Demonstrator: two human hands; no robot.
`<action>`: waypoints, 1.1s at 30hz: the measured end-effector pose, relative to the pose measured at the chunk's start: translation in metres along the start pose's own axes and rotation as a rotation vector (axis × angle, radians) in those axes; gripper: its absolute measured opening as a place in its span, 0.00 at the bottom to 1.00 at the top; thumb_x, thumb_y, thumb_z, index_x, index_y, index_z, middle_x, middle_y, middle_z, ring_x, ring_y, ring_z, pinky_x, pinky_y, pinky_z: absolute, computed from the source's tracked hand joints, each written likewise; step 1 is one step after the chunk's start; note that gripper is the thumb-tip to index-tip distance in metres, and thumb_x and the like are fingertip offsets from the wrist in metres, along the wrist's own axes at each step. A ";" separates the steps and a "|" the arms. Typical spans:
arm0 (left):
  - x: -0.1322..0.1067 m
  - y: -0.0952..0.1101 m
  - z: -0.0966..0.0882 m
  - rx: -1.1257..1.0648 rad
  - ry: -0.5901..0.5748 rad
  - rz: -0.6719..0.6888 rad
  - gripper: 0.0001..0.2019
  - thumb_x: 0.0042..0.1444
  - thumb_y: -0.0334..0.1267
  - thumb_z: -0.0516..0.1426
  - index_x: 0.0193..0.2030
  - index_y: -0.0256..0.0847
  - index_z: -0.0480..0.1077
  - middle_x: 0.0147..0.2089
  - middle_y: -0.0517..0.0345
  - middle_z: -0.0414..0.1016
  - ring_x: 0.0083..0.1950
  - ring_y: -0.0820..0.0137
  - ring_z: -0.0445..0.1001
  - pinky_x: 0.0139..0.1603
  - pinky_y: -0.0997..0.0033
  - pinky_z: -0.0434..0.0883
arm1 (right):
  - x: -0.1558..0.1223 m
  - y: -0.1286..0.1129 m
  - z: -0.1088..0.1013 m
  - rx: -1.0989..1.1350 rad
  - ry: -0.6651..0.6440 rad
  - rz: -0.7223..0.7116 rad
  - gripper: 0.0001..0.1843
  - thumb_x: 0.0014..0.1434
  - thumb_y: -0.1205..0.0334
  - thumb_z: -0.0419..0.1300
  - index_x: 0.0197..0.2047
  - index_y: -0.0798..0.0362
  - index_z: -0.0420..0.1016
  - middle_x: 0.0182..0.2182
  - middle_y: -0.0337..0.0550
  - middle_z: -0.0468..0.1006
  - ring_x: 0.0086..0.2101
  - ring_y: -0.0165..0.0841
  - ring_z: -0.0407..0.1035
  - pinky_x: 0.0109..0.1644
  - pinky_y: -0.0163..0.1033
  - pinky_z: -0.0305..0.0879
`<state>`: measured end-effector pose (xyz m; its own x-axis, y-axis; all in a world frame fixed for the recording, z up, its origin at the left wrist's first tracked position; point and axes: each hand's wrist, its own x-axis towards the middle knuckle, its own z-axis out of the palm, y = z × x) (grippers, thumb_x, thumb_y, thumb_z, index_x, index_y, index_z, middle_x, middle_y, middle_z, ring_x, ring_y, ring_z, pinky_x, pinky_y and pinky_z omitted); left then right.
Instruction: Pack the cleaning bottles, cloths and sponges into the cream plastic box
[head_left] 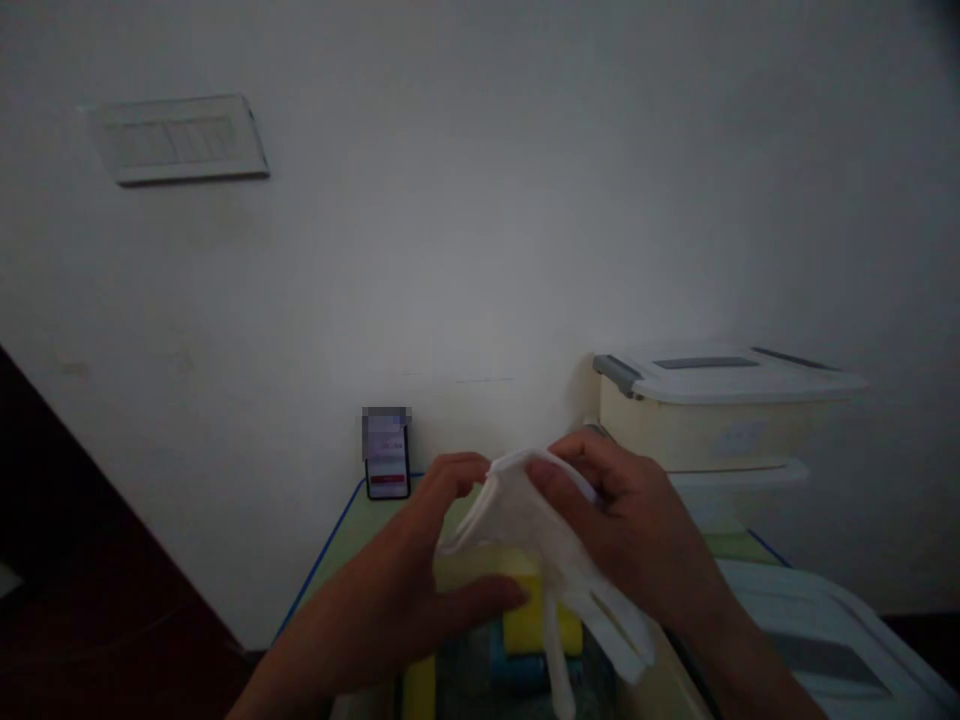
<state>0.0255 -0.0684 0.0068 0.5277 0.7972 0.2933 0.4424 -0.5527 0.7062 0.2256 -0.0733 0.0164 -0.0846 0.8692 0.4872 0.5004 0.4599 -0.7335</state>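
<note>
A thin white glove [525, 510] hangs in front of me, its limp fingers pointing down and to the right. My right hand [637, 520] is closed on its upper edge, the thumb on the near side and the fingers behind. At the glove's left side is my left hand [405, 560]. Its fingers reach the glove's edge, partly hidden behind the fabric, while the thumb stretches out apart below. Under the hands, a yellow block-like thing [523, 630] and a blue item [517, 668] lie in a container, partly covered by the glove.
A phone [388, 460] leans against the wall at the back of the green, blue-edged table [341, 545]. Lidded storage boxes [720, 430] are stacked at right, with another pale lid [817, 620] nearer me. A white switch panel [180, 140] is on the wall.
</note>
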 end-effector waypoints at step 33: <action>-0.003 0.015 -0.011 0.016 0.335 0.270 0.08 0.50 0.27 0.61 0.33 0.44 0.70 0.30 0.66 0.78 0.31 0.76 0.77 0.33 0.82 0.72 | -0.011 -0.008 -0.018 0.104 -0.377 -0.379 0.12 0.59 0.70 0.58 0.44 0.45 0.72 0.34 0.33 0.77 0.34 0.24 0.72 0.38 0.28 0.67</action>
<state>0.0224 -0.0767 0.0239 0.3624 0.6564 0.6616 0.3333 -0.7542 0.5658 0.2380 -0.0895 0.0259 -0.5552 0.6349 0.5373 0.2883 0.7528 -0.5917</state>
